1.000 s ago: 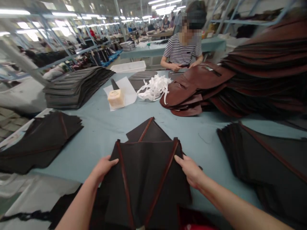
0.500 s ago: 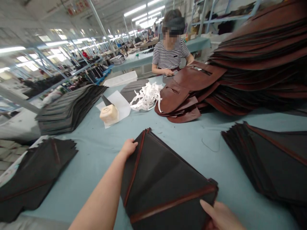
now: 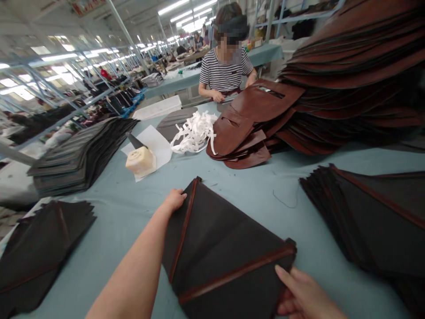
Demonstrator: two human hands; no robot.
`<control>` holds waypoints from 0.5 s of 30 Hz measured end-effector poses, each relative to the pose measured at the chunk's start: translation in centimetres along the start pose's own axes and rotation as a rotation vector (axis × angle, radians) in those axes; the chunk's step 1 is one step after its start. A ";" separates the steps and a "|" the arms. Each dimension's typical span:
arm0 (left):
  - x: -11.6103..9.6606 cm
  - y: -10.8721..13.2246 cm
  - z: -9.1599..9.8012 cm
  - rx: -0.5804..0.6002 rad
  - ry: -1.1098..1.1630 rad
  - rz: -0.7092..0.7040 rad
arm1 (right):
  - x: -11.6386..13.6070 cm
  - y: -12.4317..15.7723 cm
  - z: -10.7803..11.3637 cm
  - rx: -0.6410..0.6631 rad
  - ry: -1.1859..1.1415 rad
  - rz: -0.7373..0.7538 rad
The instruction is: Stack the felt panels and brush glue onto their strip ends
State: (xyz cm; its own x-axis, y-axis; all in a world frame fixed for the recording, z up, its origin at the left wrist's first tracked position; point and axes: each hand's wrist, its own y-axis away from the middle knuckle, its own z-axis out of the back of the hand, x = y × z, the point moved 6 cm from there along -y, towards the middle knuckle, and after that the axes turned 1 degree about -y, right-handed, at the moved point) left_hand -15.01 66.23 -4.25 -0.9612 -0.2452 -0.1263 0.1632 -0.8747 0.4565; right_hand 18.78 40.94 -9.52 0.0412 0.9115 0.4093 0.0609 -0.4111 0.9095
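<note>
Dark brown-piped panel (image 3: 226, 252), perhaps leatherette, clamped between left fingers (image 3: 177, 197) and right fingers (image 3: 288, 277).

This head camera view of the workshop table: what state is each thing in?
Dark panel with brown edging, held by both hands
Left hand, curled over the panel's upper edge
Right hand, pinching the panel's lower corner
Reddish-brown leather pieces, piled in a fanned heap
White ribbon strips, loosely tangled
Cream block, sitting on white paper
</note>
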 end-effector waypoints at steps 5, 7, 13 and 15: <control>-0.1 -0.7 -0.8 0.015 -0.070 0.041 | 1.1 1.0 0.2 0.029 0.107 -0.023; 0.0 -1.3 -1.0 0.027 -0.094 0.051 | 0.9 1.2 0.3 0.062 0.146 -0.076; -0.3 -0.9 -0.3 -0.003 -0.043 0.081 | 1.2 2.0 -0.7 0.030 0.170 -0.094; -0.4 0.5 -0.3 -0.014 -0.002 0.116 | 2.5 1.8 -0.6 0.019 0.184 -0.040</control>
State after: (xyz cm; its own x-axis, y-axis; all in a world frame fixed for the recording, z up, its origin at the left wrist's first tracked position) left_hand -14.51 65.78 -4.29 -0.9362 -0.3440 -0.0718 0.2760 -0.8463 0.4557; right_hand 18.37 42.43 -6.78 -0.1446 0.9133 0.3808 0.0778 -0.3731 0.9245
